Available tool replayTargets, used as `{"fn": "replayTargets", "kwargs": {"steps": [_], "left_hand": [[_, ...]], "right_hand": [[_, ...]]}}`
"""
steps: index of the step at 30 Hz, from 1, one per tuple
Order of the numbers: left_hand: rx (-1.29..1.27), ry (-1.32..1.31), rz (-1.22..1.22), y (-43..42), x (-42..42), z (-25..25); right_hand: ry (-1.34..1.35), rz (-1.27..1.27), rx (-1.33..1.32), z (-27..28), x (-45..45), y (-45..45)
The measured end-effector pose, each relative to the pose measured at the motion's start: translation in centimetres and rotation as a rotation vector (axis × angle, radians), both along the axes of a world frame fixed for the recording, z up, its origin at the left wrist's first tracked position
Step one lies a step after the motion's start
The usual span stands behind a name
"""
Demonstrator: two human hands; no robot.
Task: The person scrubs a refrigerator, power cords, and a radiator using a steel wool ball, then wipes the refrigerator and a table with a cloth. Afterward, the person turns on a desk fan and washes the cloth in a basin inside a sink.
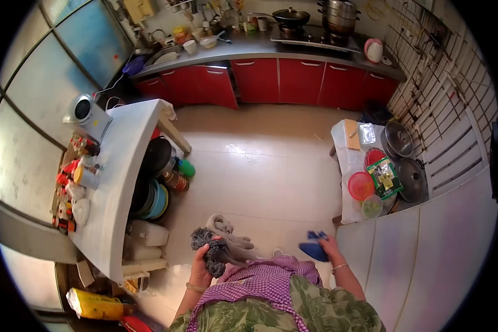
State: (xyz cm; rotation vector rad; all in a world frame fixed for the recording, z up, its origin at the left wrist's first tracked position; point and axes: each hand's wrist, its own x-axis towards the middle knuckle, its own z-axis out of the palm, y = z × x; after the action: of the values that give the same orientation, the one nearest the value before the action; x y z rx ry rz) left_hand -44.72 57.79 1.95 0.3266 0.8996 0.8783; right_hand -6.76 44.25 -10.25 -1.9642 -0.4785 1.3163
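My left hand (201, 266), at the lower middle, is closed on a dark grey shaggy cloth (209, 243). A lighter grey cloth (233, 239) hangs beside it and spreads out over the floor side, touching the dark one. My right hand (331, 249) is out to the right, fingers closed round a dark blue item (314, 251) that looks flat and soft; its exact kind is blurred. Between the hands lies a purple checked apron (260, 282) over green patterned clothing. A shoe tip (278, 252) shows just beyond it.
To the left stands a white-topped table (116, 166) with jars on top and pots below. Red cabinets (254, 77) and a stove (315, 37) line the far wall. On the right, a small table (346, 191) bears bowls and pot lids, next to a white panelled surface (409, 254).
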Motion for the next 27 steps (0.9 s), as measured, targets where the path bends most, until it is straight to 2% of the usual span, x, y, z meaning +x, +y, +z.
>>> {"fn": "replayTargets", "kwargs": {"steps": [6,9,12,17,21,27], "left_hand": [[-0.017,-0.04,-0.082,11.0,-4.3,-5.1],[-0.011,0.034,-0.019,18.6,-4.3,-3.6],[-0.021,-0.008,-0.063,26.4,-5.5,-3.2],[0.109,-0.114,-0.152,38.7,-6.2,-2.1],[0.084,-0.194,-0.188,46.6,-6.2,-1.8],[0.123,-0.114,-0.088,56.4,-6.9,-2.2]], "right_hand": [[-0.205,-0.193,-0.432,-1.0,-0.2,-11.9],[-0.296,-0.278,-0.64,-0.7,-2.1,-12.9],[-0.317,-0.303,-0.731,-0.9,-4.9,-10.3],[-0.305,-0.196,-0.703,-4.9,-6.6,-0.7],[-0.285,-0.046,-0.593,-9.9,-5.2,13.7],[-0.329,0.063,-0.493,-13.3,0.7,31.8]]}}
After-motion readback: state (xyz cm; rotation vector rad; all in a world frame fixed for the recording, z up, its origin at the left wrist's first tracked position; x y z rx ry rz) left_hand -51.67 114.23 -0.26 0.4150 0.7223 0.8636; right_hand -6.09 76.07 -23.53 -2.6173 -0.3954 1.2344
